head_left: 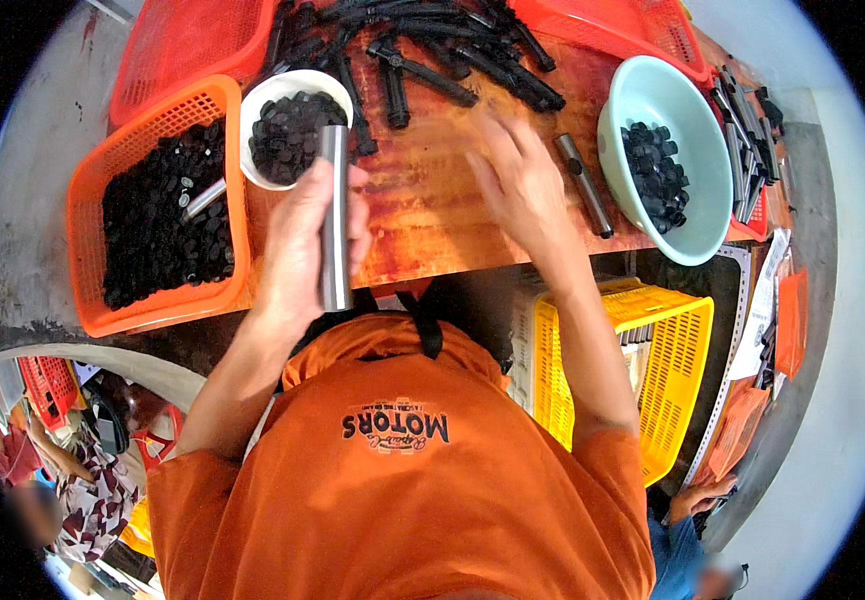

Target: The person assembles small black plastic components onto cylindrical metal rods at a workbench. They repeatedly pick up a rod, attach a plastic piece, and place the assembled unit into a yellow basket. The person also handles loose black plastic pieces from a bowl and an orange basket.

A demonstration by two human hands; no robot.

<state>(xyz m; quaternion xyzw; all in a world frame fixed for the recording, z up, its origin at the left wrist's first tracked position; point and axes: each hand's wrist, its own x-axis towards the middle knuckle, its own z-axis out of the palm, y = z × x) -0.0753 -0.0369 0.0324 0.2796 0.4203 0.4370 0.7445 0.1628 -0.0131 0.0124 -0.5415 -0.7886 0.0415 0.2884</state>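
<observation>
My left hand is wrapped round a smooth grey metal tube, held upright in the picture in front of the white tub. Small black caps fill that tub. My right hand is over the table, its slightly blurred fingers stretched out and apart, with nothing visible in them. Just right of it lies another tube, dark grey with a black part on its side. Beyond both hands is a heap of long black plastic parts.
An orange basket of small black pieces stands left. Right is a pale blue basin with black caps, then a stack of tubes. Red baskets line the back. A yellow crate sits below the table edge. Other people work behind.
</observation>
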